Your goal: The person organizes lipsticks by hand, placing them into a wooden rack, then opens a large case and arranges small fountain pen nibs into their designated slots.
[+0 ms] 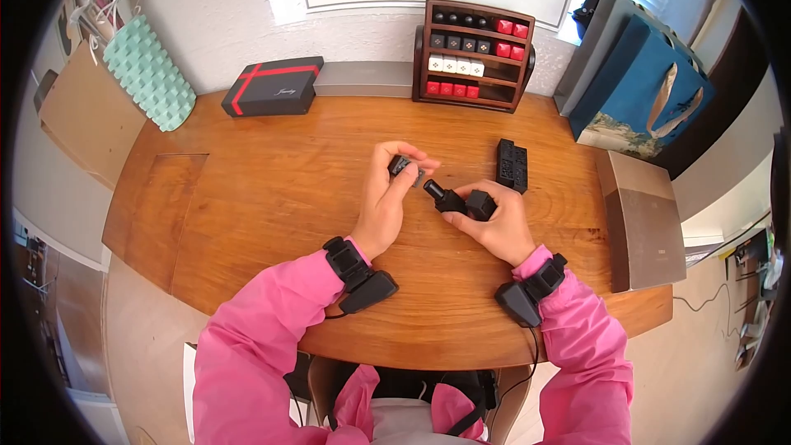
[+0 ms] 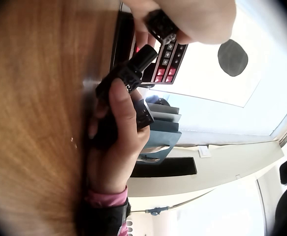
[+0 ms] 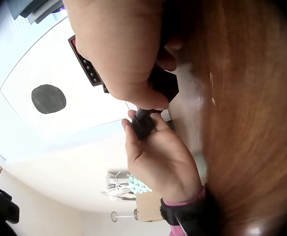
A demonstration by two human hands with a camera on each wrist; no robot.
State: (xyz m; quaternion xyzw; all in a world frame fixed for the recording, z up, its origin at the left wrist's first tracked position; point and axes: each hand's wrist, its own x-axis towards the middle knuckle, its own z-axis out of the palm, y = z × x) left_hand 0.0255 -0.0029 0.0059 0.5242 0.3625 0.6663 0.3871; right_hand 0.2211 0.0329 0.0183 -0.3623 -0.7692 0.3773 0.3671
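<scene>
In the head view the left hand (image 1: 384, 202) pinches a small dark block (image 1: 401, 166) between thumb and fingers. The right hand (image 1: 497, 227) grips a black piece with a round stub (image 1: 437, 189) pointing up and left, and a black cube (image 1: 480, 205) sits in the same grasp. The left wrist view shows the stub (image 2: 144, 58) close beside the left hand's dark block (image 2: 161, 26). Seen from the right wrist, the two held pieces overlap at the left fingertips; whether they touch, I cannot tell.
Black blocks (image 1: 512, 166) lie on the wooden table (image 1: 272, 222) beyond the right hand. Behind stands a wooden rack (image 1: 420, 66) with red, black and white dice. A black box with red ribbon (image 1: 272, 86) is at back left, a brown box (image 1: 647, 231) at right, a blue bag (image 1: 651, 86) behind.
</scene>
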